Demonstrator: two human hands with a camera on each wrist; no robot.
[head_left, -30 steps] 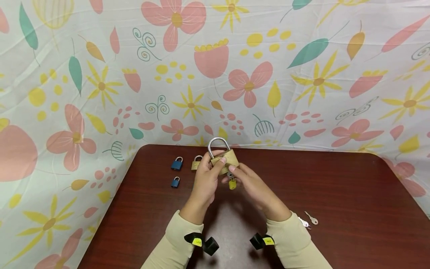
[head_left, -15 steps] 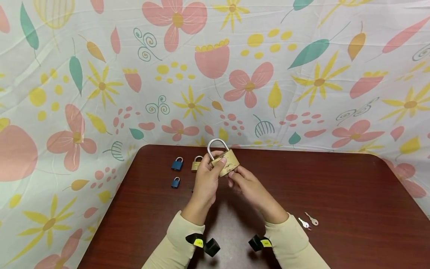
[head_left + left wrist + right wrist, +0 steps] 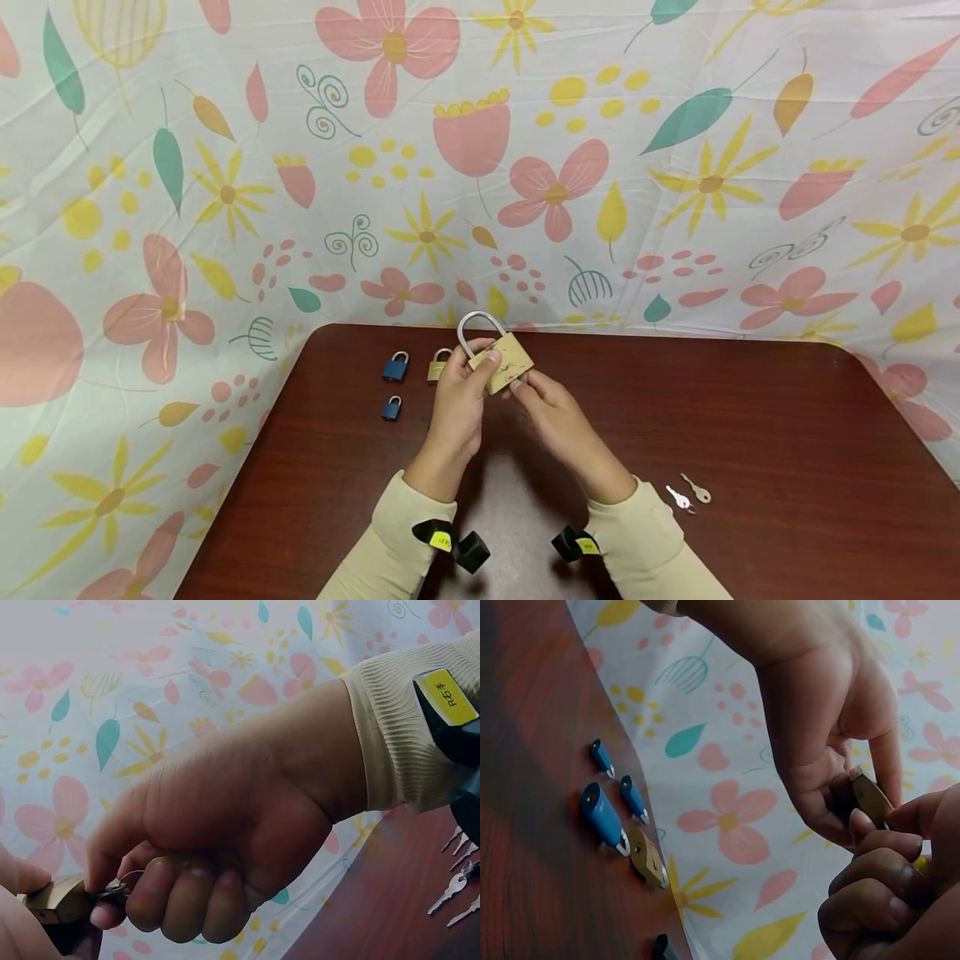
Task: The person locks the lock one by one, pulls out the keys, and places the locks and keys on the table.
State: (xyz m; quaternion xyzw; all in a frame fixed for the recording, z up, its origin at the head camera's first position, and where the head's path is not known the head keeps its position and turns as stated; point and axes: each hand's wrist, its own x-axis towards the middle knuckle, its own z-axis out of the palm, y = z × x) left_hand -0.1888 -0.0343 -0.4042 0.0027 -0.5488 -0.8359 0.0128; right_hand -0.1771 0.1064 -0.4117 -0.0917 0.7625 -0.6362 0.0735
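Note:
A large brass padlock (image 3: pixel 507 364) with a steel shackle (image 3: pixel 480 321) is held up over the table, tilted to the left. My left hand (image 3: pixel 457 408) grips its body, thumb across the scuffed front face and fingers behind. At the lower end of the body, my right hand (image 3: pixel 558 421) pinches a key (image 3: pixel 112 889) between thumb and forefinger, right at the padlock's underside. A thin key ring (image 3: pixel 133 876) runs from the key into the other curled fingers of that hand. A bit of yellow tag (image 3: pixel 921 864) shows in the right palm; the rest is hidden.
Two blue padlocks (image 3: pixel 394 367) and a smaller brass padlock (image 3: pixel 437 369) stand at the table's left back; the right wrist view shows another blue padlock (image 3: pixel 633 796). Loose silver keys (image 3: pixel 680 498) lie by the right forearm. A floral cloth (image 3: pixel 555 192) hangs behind the table (image 3: pixel 750 417).
The yellow tag that hung below my right hand is now out of sight in the head view, gathered into the curled fingers. The padlock has tipped slightly further left.

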